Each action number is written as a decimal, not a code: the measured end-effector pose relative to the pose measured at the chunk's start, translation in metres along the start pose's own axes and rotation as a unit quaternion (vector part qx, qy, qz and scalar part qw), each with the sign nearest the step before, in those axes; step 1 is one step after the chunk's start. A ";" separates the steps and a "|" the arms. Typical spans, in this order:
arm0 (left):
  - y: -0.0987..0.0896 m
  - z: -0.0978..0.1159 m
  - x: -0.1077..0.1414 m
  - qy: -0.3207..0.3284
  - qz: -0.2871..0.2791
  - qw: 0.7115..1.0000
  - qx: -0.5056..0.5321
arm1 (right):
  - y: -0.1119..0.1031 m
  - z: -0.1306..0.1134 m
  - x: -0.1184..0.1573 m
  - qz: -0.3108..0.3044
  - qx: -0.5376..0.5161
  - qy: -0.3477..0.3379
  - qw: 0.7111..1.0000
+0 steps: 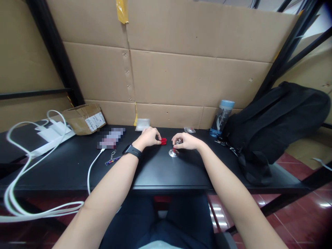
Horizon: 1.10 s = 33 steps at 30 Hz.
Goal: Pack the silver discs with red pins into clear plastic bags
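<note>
My left hand [149, 137], with a dark watch [132, 151] on its wrist, has its thumb and fingers closed on the near end of a small bundle of thin red pieces [164, 141] on the black table. My right hand [188, 141] pinches a small red piece [174, 149] upright over a round, shiny metal disc [173, 154] that lies flat on the table. Whether the red piece touches the disc is too small to tell. Another shiny metal part [178, 141] shows between the fingers of the right hand, mostly hidden.
Behind the hands lie a clear plastic packet [142, 124] and a smaller clear bag [189, 130]. A bottle [222, 118] and a black backpack [277, 128] stand right. To the left are a blurred-out phone [111, 138], keychain [113, 160], cardboard box [84, 119] and white cables [15, 173].
</note>
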<state>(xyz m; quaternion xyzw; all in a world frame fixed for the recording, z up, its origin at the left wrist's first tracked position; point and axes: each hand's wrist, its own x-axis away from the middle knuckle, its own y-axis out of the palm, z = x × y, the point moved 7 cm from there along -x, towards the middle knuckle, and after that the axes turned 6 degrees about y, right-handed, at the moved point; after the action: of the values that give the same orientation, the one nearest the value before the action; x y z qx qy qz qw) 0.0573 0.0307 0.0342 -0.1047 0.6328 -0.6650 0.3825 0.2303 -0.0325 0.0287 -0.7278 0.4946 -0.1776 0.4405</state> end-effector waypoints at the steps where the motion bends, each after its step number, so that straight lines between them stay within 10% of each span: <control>1: 0.001 0.000 0.000 -0.002 -0.008 1.000 -0.001 | -0.002 0.005 -0.002 0.024 0.000 0.014 1.000; 7: 0.002 0.000 0.000 -0.004 -0.013 1.000 -0.008 | -0.012 0.044 -0.007 0.174 0.051 0.098 0.979; 33: 0.014 0.010 -0.004 0.023 0.017 1.000 -0.010 | -0.011 0.057 -0.006 0.138 0.054 0.115 0.982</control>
<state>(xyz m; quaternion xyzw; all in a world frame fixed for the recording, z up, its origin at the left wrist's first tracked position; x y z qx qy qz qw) 0.0714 0.0266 0.0245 -0.0829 0.6496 -0.6544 0.3780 0.2731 0.0008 0.0075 -0.6027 0.6272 -0.2237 0.4397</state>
